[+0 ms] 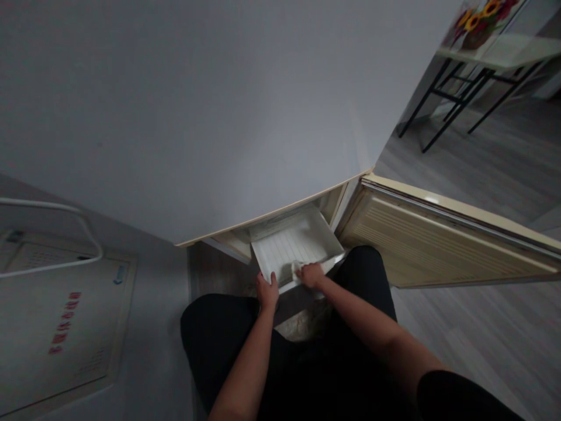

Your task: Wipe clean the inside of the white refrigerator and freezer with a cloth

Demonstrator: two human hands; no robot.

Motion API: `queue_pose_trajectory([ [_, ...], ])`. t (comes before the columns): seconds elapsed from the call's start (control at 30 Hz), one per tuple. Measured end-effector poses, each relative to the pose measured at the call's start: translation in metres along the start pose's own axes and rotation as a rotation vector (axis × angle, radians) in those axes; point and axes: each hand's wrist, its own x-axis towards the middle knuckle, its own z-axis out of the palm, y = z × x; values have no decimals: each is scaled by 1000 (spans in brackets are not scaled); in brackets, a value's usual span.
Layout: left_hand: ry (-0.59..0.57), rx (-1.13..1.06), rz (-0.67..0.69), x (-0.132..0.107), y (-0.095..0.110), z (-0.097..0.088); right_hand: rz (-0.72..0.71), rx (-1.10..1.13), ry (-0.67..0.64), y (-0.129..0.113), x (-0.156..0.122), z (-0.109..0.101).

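Observation:
A white drawer with a ribbed bottom sticks out of a low opening between my knees. My left hand grips its front left corner, thumb on the inside and fingers partly hidden. My right hand is closed on a pale crumpled cloth by the drawer's front wall, inside the rim. To the right, the cabinet's yellowish door, ribbed inside and edged with a seal, stands wide open. It looks like a fridge or freezer door.
The tall grey-white cabinet side or wall rises ahead. At left are a white metal rail and a wall panel with red lettering. A table with flowers stands far right on the wood-look floor. Something pale lies below the drawer.

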Motion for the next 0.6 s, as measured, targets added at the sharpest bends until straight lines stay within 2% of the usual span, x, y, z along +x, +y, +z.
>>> queue_pose_trajectory([
  [0.1, -19, 11, -15, 2, 1, -1, -146, -63, -43, -30, -36, 58],
  [0.17, -37, 21, -26, 4, 1, -2, -253, -164, 28, -33, -51, 81],
  [0.2, -46, 29, -31, 4, 1, -2, -287, -193, 49, -30, -53, 85],
  [0.27, -69, 51, -36, 2, 2, -4, -240, -212, 124, -14, -48, 81],
  [0.43, -136, 120, -13, -12, 5, -7, 202, -88, 551, 48, -13, 38],
  [0.53, -194, 146, 35, -22, 10, -10, 318, 80, 751, 76, 4, 17],
  [0.6, -232, 159, 67, -28, 13, -13, 365, 217, 832, 85, 11, 13],
])
